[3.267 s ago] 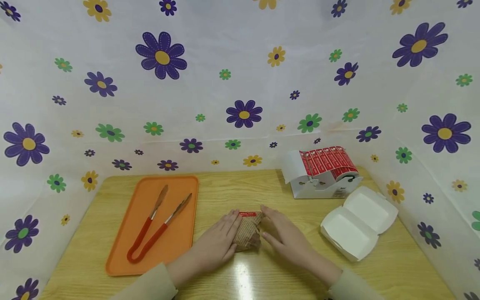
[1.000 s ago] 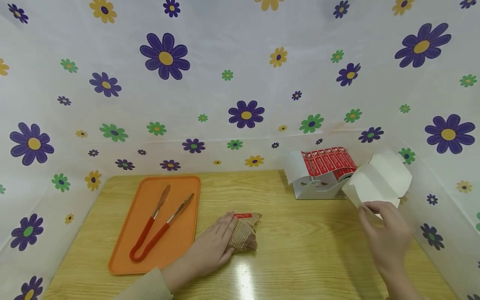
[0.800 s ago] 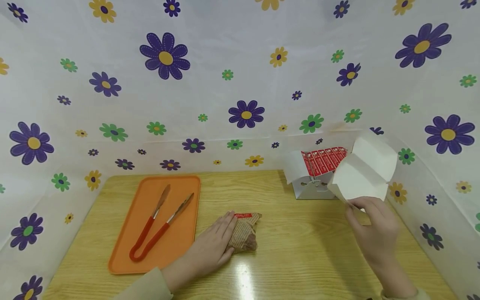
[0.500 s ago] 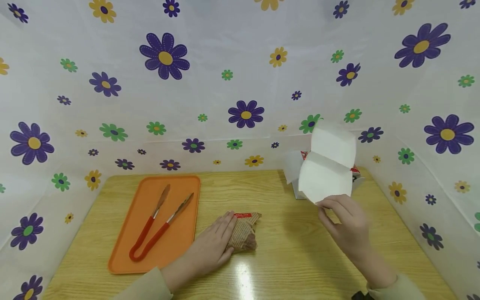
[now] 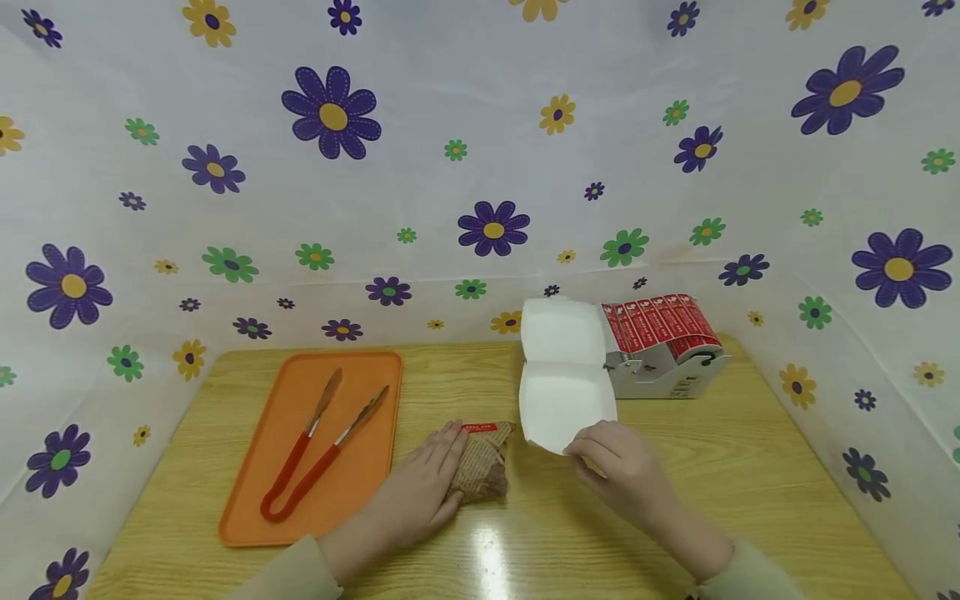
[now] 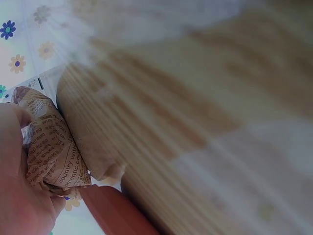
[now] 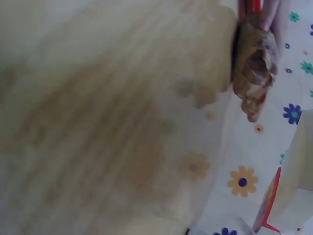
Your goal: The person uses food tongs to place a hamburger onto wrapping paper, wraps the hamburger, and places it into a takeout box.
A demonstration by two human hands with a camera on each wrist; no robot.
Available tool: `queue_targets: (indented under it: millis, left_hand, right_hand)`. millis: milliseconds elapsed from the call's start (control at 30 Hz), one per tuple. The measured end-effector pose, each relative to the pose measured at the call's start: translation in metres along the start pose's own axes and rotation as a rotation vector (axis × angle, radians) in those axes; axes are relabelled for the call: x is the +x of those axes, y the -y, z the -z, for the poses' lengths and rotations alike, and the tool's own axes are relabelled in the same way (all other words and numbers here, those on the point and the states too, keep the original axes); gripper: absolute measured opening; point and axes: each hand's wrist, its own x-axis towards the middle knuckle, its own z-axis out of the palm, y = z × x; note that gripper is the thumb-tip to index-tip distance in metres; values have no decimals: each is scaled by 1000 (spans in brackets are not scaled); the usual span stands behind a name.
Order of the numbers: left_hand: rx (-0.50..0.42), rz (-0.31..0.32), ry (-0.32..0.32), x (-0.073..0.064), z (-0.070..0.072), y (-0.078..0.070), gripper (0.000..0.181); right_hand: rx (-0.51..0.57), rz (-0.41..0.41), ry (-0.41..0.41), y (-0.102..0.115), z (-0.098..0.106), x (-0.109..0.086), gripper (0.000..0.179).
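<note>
A paper-wrapped packet (image 5: 482,467), brown with newsprint lettering and a red label, lies on the table in front of me. My left hand (image 5: 416,492) rests along its left side with fingers extended; the left wrist view shows the hand right against the crumpled wrapper (image 6: 51,147). To the packet's right, an unfolded white clamshell food box (image 5: 567,400) is tilted up, inside facing me. My right hand (image 5: 626,467) pinches its near rim between thumb and fingers. In the right wrist view part of the box (image 7: 301,161) shows, with red on its outside.
An orange tray (image 5: 251,492) on the left bears metal tongs (image 5: 300,450) with red handles. At the back right stands a white dispenser (image 5: 660,387) with red printed labels (image 5: 660,321). A flower-patterned white curtain (image 5: 420,83) surrounds the wooden table (image 5: 675,533).
My right hand has left the packet, picked the clamshell box up from the table's right side and carried it left, close to the packet. My left hand has stayed on the packet.
</note>
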Motion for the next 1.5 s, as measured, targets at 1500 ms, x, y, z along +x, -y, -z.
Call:
queue_targets:
  millis: [1500]
  left_hand:
    - [-118,68,49,-5,14,37,106]
  right_hand:
    - [52,-309,715,24,-31,32,73]
